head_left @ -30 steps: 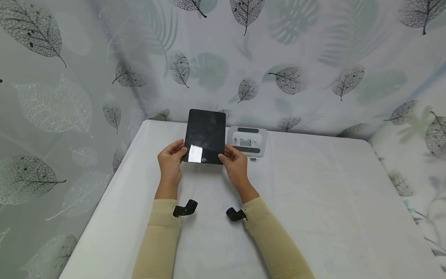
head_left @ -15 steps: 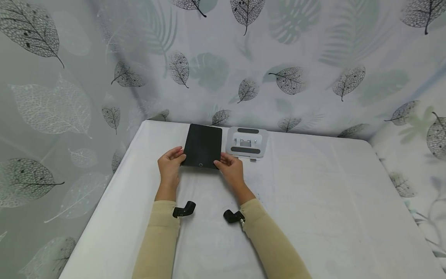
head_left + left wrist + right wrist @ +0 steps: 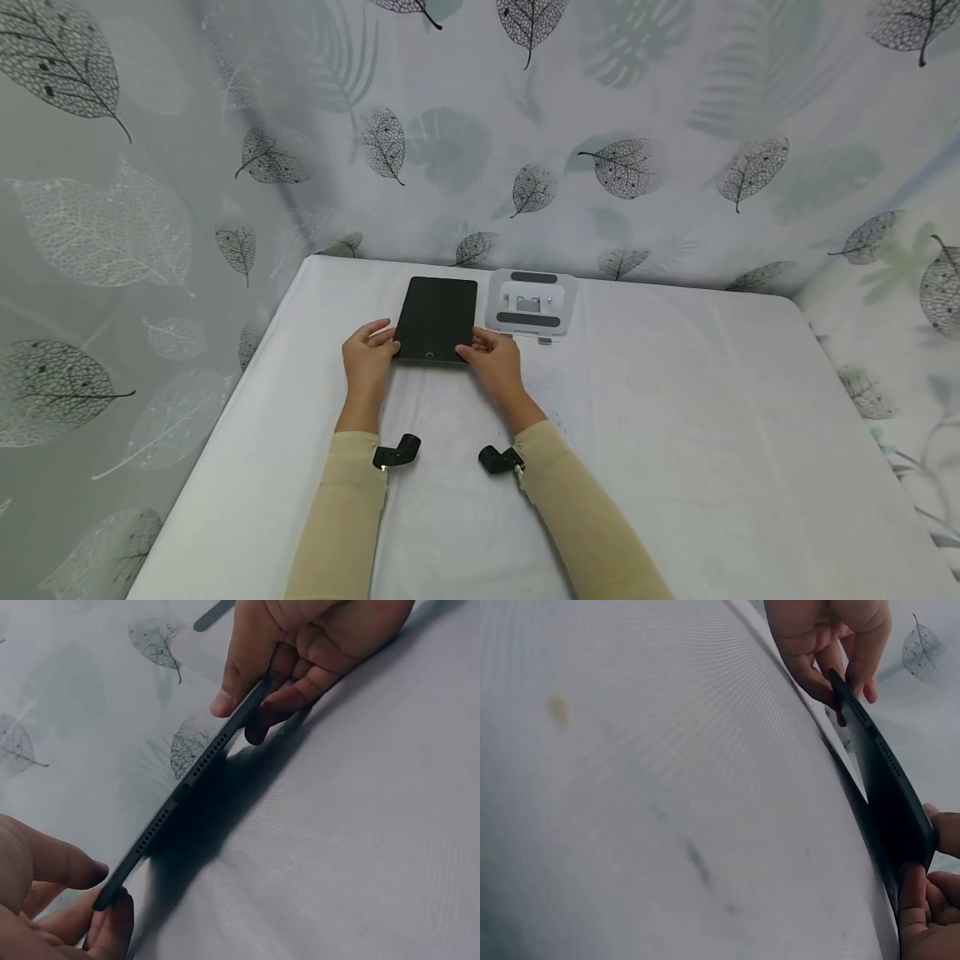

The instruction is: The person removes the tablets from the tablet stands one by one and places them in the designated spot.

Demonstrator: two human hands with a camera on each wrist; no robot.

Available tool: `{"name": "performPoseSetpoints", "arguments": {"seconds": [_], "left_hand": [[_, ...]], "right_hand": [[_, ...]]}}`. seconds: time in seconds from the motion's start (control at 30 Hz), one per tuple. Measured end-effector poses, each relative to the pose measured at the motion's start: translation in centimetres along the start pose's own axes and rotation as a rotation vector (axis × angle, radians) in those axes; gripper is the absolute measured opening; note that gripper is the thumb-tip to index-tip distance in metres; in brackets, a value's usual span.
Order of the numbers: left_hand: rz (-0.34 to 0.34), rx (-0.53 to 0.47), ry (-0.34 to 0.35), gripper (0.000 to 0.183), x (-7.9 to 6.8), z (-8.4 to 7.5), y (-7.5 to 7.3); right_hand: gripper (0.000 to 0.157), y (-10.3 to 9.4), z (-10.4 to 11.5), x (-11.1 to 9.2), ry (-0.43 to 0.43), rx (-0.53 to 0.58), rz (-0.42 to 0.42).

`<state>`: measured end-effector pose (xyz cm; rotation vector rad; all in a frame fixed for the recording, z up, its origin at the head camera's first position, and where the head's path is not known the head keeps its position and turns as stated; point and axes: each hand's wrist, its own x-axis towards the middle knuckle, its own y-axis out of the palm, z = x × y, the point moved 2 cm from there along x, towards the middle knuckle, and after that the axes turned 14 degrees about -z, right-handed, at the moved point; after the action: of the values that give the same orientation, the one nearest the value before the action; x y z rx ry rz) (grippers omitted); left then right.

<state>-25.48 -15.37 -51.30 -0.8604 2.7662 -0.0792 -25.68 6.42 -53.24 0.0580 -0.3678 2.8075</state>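
A black tablet (image 3: 437,317) with a round home button lies between the two hands, its screen facing up. At its near left corner the left hand (image 3: 368,358) pinches the edge, thumb above and fingers beneath. The right hand (image 3: 497,363) pinches the near right corner the same way. In the left wrist view the tablet's near edge (image 3: 184,791), with speaker holes, is raised off the cloth and casts a dark shadow. The right wrist view shows the underside of the tablet (image 3: 889,787) tilted over the cloth.
Just right of the tablet lies a grey and white stand (image 3: 531,303) with dark pads. A white cloth (image 3: 697,433) covers the table. Leaf-patterned curtains (image 3: 465,83) hang behind and at both sides. Black camera mounts (image 3: 397,451) sit on both wrists.
Both hands have lowered the tablet toward the table and slightly nearer the person. It lies flatter now, and the reflection on its screen is gone. The stand has stayed in place.
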Motion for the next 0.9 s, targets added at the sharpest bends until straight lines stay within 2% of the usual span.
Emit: {"name": "performPoseSetpoints", "arguments": {"seconds": [0.17,0.37,0.63,0.8,0.9], "left_hand": [[0.013,0.086,0.037,0.045,-0.3,-0.1,0.2],[0.031,0.169,0.097,0.046,-0.6,-0.4,0.3],[0.077,0.362,0.170,0.055,-0.9,-0.6,0.9],[0.091,0.378,0.176,0.056,-0.9,-0.5,1.1],[0.102,0.393,0.204,0.054,-0.9,-0.4,1.2]], "right_hand": [[0.049,0.2,0.0,-0.2,-0.009,-0.053,-0.001],[0.046,0.3,-0.2,-0.5,-0.021,-0.067,-0.054],[0.043,0.5,-0.2,-0.7,-0.024,-0.080,-0.058],[0.043,0.3,-0.2,-0.9,-0.022,-0.101,-0.028],[0.043,0.2,-0.4,-0.9,-0.025,-0.103,-0.020]]}}
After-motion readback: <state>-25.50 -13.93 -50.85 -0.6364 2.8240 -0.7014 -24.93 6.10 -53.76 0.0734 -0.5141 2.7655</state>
